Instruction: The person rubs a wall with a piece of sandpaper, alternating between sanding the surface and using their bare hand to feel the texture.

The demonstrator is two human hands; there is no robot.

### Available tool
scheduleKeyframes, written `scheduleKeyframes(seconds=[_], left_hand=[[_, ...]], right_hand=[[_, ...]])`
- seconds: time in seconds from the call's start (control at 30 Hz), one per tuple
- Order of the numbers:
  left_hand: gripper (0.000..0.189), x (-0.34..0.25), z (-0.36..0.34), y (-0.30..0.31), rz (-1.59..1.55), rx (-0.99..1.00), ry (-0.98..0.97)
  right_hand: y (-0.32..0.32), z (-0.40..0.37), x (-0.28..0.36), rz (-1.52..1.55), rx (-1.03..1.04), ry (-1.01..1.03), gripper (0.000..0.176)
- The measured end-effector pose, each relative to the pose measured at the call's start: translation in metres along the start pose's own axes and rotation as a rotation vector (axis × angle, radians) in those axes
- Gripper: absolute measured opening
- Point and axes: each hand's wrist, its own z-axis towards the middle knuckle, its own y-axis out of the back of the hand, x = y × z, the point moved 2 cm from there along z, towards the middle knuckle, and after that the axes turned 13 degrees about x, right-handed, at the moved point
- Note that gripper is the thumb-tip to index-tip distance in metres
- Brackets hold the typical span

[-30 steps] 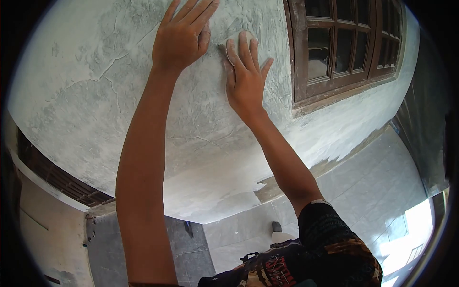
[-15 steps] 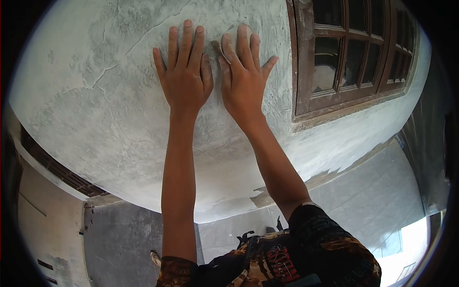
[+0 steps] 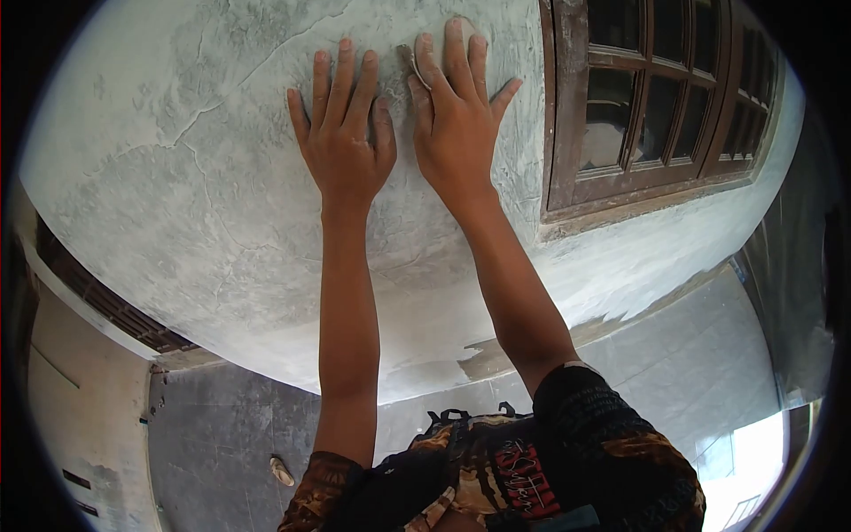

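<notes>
Both arms reach up to a grey-white plastered wall [image 3: 257, 177] with cracks running across its left part. My left hand [image 3: 346, 133] lies flat on the plaster, fingers spread, with nothing in it. Beside it, my right hand [image 3: 456, 115] presses a thin, pale sheet-like piece [image 3: 408, 60] against the wall. Only the curled left edge of that piece and a bit near the fingertips show; the palm and fingers cover the rest. Dust whitens the fingers of both hands.
A brown wooden window [image 3: 643, 97] with glass panes is set in the wall at the right. Below lies a grey floor [image 3: 222, 426] with a sandal [image 3: 282, 471] on it. A dark slatted opening [image 3: 111, 297] shows at the lower left.
My right hand has slid up the wall, with the thin piece under it. My left hand stays in nearly the same place. The view has shifted slightly.
</notes>
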Motion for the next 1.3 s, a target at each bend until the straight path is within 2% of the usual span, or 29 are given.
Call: scheduleKeyframes(seconds=[0.1,0.13,0.23,0.33,0.47,0.57,0.63,0.67,0.77,0.9,1.0,1.13,1.23,1.3], left_hand=[[0.045,0.003,-0.004,0.001,-0.032,0.001,-0.018],[0.045,0.004,-0.002,0.001,-0.038,0.002,-0.030],[0.046,0.005,-0.004,0.002,-0.051,0.006,-0.052],[0.047,0.006,-0.006,0.002,-0.054,0.011,-0.050],[0.047,0.004,-0.006,0.003,-0.043,0.015,-0.048],[0.043,0.002,-0.007,0.002,-0.026,0.022,-0.027],[0.045,0.003,-0.008,0.002,-0.047,0.031,-0.039],[0.045,0.004,-0.010,0.002,-0.052,0.034,-0.042],[0.045,0.005,-0.010,0.003,-0.057,0.034,-0.042],[0.045,0.004,-0.010,0.001,-0.038,0.050,-0.047],[0.044,0.004,-0.011,0.003,-0.040,0.053,-0.050],[0.044,0.004,-0.011,0.001,-0.030,0.041,-0.061],[0.044,0.003,-0.010,0.002,-0.030,0.036,-0.061],[0.044,0.003,-0.010,0.002,-0.034,0.039,-0.061]], right_hand=[[-0.005,-0.052,0.011,0.033,0.158,-0.127,0.041],[-0.006,-0.045,0.009,0.020,0.151,-0.130,0.041],[-0.003,0.006,-0.001,-0.021,-0.037,-0.043,0.043],[-0.005,0.002,0.002,-0.011,-0.045,-0.054,0.043],[-0.013,-0.053,0.014,0.004,0.096,-0.172,0.043],[0.001,0.009,-0.001,-0.051,0.018,-0.115,0.044],[0.001,0.016,-0.003,-0.051,-0.049,-0.080,0.044],[0.000,0.003,0.001,-0.054,-0.049,-0.084,0.044],[-0.010,-0.058,0.020,0.002,0.143,-0.204,0.043],[-0.004,0.008,0.009,-0.030,-0.032,-0.111,0.044],[-0.005,-0.001,0.011,-0.039,-0.003,-0.099,0.045],[-0.010,-0.050,0.024,-0.003,0.117,-0.187,0.046],[-0.004,0.003,0.008,-0.029,0.015,-0.124,0.046],[-0.003,0.008,0.009,-0.040,-0.026,-0.085,0.045]])
